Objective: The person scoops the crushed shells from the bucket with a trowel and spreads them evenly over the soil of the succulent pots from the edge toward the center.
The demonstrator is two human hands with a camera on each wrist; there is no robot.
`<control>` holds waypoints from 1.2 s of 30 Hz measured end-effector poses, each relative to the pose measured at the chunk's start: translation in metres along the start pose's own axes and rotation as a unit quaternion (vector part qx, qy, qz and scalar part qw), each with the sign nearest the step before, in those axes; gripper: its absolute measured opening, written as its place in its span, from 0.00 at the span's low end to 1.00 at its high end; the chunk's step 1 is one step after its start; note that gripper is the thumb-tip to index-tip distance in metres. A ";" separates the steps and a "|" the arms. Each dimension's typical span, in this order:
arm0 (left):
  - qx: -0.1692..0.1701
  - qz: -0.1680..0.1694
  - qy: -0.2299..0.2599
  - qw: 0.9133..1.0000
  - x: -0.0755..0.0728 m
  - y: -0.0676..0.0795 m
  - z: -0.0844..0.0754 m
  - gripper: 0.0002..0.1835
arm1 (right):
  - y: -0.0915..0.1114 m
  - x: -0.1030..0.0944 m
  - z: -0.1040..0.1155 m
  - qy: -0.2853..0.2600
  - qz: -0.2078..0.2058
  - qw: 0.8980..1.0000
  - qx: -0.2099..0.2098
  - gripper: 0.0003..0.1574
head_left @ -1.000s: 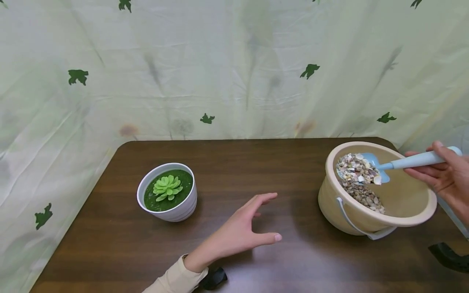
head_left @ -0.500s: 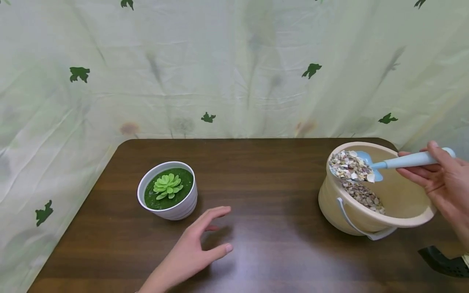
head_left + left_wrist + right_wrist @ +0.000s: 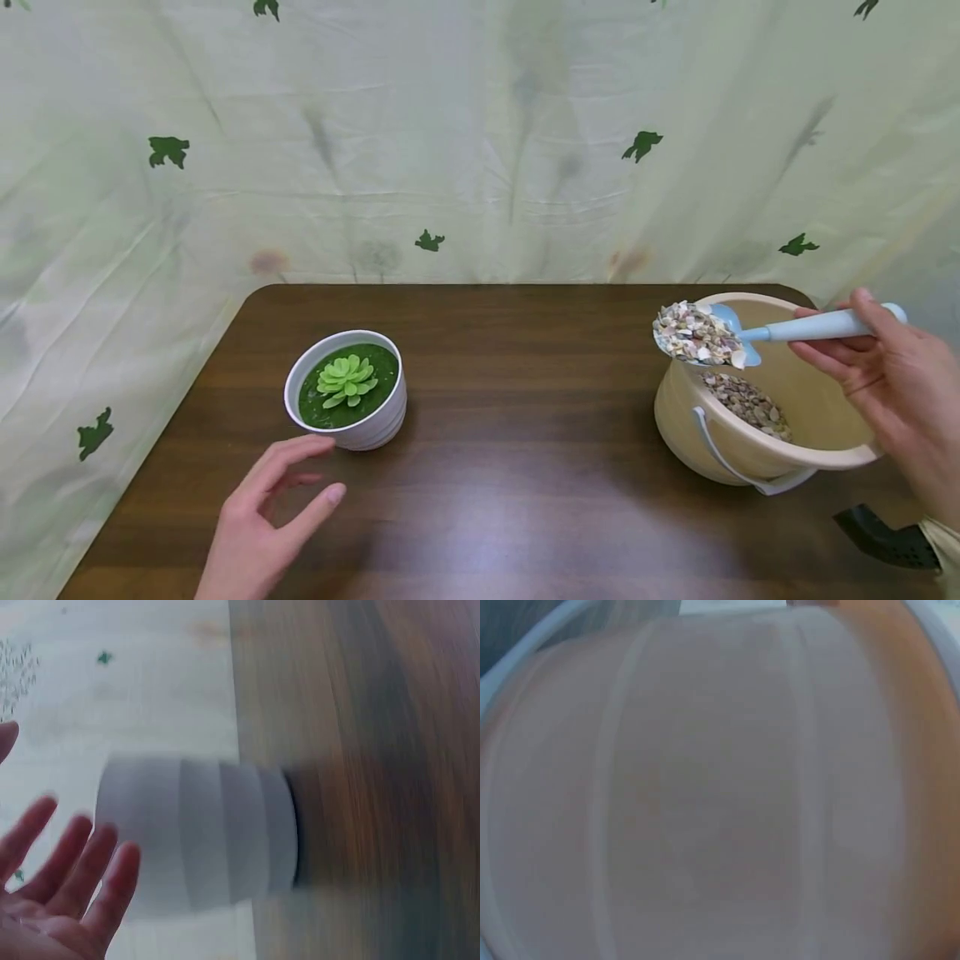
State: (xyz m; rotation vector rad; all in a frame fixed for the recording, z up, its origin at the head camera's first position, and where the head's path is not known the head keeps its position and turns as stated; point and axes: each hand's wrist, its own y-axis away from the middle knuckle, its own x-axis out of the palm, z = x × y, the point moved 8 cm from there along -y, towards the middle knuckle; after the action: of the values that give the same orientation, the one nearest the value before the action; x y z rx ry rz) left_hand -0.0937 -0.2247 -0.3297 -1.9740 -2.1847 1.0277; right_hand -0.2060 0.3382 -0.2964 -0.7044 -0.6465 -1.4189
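In the head view my right hand (image 3: pixel 892 375) grips the pale blue handle of a small shovel (image 3: pixel 817 327). Its blade bears a heap of crushed shells and pebbles (image 3: pixel 697 335) and hangs over the left rim of a cream bucket (image 3: pixel 693 417). More pebbles (image 3: pixel 746 404) lie inside that bucket. My left hand (image 3: pixel 262 517), fingers loosely bent and thumb apart, is just in front of a white pot (image 3: pixel 375 423) with a green succulent (image 3: pixel 347 381). The left wrist view shows the ribbed pot (image 3: pixel 202 836) beside the spread fingers, blurred. Only the bucket wall (image 3: pixel 705 787) fills the right wrist view.
Both containers stand on a dark brown wooden table (image 3: pixel 510 433), the pot at left and the bucket at right. A pale curtain (image 3: pixel 480 150) with green leaf shapes hangs behind the table. The bucket's grey handle (image 3: pixel 723 458) hangs down its front.
My left hand has moved left across the table to the pot. The loaded shovel has shifted left, from above the bucket's inside to over its left rim.
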 end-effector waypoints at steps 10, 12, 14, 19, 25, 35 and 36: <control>-0.089 -0.031 -0.091 0.991 -0.037 -0.024 0.035 0.55 | 0.001 0.013 -0.015 -0.041 -0.001 0.999 0.023 0.13; -0.093 -0.005 -0.083 0.992 -0.037 -0.030 0.044 0.59 | 0.001 0.015 -0.018 -0.038 -0.003 0.999 0.023 0.12; -0.108 0.024 -0.072 0.991 -0.035 -0.035 0.052 0.61 | 0.000 0.017 -0.019 -0.035 -0.007 0.999 0.018 0.11; -0.141 0.084 -0.030 0.986 -0.027 -0.046 0.068 0.60 | 0.000 0.024 -0.024 -0.030 -0.013 0.999 0.009 0.10; -0.102 0.124 0.042 0.986 -0.014 -0.058 0.076 0.58 | 0.002 0.033 -0.031 -0.032 -0.011 0.999 0.009 0.11; -0.145 0.149 0.038 0.977 -0.004 -0.064 0.088 0.61 | 0.000 0.064 -0.048 -0.034 0.051 0.998 -0.007 0.15; -0.147 0.150 0.040 0.977 -0.004 -0.065 0.089 0.61 | 0.000 0.067 -0.051 -0.030 0.056 0.998 -0.007 0.15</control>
State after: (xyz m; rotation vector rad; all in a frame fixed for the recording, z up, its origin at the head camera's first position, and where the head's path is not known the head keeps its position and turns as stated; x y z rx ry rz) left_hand -0.1881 -0.2664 -0.3668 -2.4853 -2.1462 0.6560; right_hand -0.2035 0.2565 -0.2779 -0.7842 -0.6346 -1.3042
